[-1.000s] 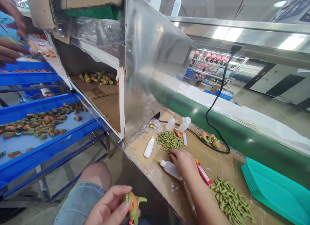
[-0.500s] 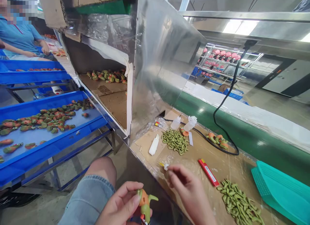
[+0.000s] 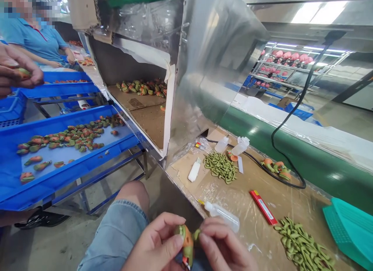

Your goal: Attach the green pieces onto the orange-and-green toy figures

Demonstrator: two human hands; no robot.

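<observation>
My left hand (image 3: 154,245) grips a small orange and green toy figure (image 3: 185,240) at the bottom of the view, over my lap. My right hand (image 3: 225,249) pinches a small green piece against the toy's upper right side. Just beyond my right hand a clear squeeze bottle (image 3: 223,215) with a yellow tip lies on the cardboard-topped table (image 3: 256,173). A heap of small green parts (image 3: 220,166) lies farther back, and a second heap (image 3: 301,245) sits at the right.
A red box cutter (image 3: 264,207), a white tube (image 3: 194,170), two small bottles (image 3: 233,145), finished toys (image 3: 275,167) and a black cable lie on the table. A teal tray (image 3: 349,230) is at the right. Blue trays (image 3: 58,173) of toys stand left. Other people work at far left.
My right hand left the table and came down to the toy with a green piece. The squeeze bottle now lies free on the table. The view shifted left.
</observation>
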